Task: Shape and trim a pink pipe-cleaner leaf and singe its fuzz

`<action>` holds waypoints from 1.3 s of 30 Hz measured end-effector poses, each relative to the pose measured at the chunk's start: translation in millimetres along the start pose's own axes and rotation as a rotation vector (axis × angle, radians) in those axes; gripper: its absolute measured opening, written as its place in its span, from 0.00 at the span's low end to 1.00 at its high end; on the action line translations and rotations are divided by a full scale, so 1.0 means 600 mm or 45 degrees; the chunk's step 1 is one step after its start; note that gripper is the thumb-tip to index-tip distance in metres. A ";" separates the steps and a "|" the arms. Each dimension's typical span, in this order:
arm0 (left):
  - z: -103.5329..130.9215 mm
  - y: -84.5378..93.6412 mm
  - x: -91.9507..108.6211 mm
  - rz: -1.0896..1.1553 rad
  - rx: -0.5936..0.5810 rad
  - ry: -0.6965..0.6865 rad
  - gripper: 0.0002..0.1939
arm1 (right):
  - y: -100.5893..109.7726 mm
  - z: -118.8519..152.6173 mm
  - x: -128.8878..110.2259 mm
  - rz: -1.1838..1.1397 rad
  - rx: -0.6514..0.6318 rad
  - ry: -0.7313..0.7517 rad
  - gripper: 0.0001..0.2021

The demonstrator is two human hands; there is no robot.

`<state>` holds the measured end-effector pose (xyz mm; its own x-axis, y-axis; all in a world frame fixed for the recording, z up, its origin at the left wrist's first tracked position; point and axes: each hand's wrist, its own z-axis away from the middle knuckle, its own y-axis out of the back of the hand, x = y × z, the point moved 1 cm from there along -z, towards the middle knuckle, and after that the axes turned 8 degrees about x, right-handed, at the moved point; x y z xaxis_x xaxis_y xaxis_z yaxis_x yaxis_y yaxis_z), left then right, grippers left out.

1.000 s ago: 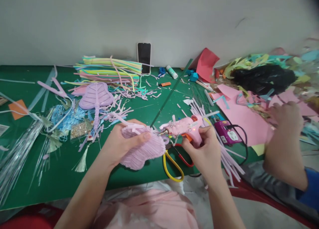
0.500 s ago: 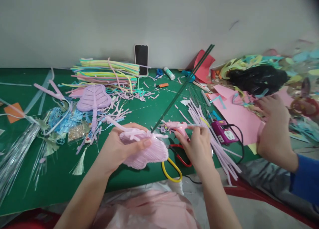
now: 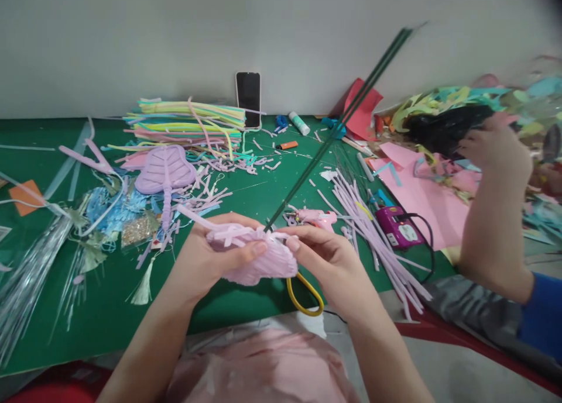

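Lower centre of the frame: a fuzzy lilac piece (image 3: pixel 259 269), clamped at its left side by the left hand (image 3: pixel 208 259) and pinched at its upper right edge by the right hand (image 3: pixel 330 264). The green stems (image 3: pixel 338 128), slanting to upper right, could lever loose if knocked; the glue gun (image 3: pixel 318 217), just beyond, could burn brushing fingers if hot.

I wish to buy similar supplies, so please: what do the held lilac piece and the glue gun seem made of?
Lilac piece: probably matte chenille pipe cleaners; its surface is fuzzy and ribbed.
Glue gun: likely pink plastic, from its smooth-looking body; gloss unclear.
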<state>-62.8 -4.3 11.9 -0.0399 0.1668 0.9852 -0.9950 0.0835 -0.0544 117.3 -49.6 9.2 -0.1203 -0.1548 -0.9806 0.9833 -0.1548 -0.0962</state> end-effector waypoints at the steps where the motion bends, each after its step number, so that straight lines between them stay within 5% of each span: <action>1: 0.000 0.000 0.001 -0.019 0.012 -0.001 0.09 | 0.000 0.001 -0.001 -0.007 -0.007 0.009 0.07; 13: 0.021 -0.019 0.017 0.043 0.183 0.026 0.06 | -0.003 0.020 -0.012 0.039 0.101 0.254 0.09; 27: 0.023 -0.022 0.017 -0.004 0.248 0.033 0.07 | -0.008 0.032 -0.007 0.463 0.251 0.603 0.11; 39: 0.030 -0.025 0.024 -0.087 0.300 -0.043 0.06 | 0.009 0.032 -0.021 0.716 0.138 0.915 0.11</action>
<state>-49.8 -20.7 29.5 0.0292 0.1354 0.9904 -0.9892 -0.1384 0.0481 121.4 -67.4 24.2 0.5213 0.4035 -0.7520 0.8488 -0.3364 0.4079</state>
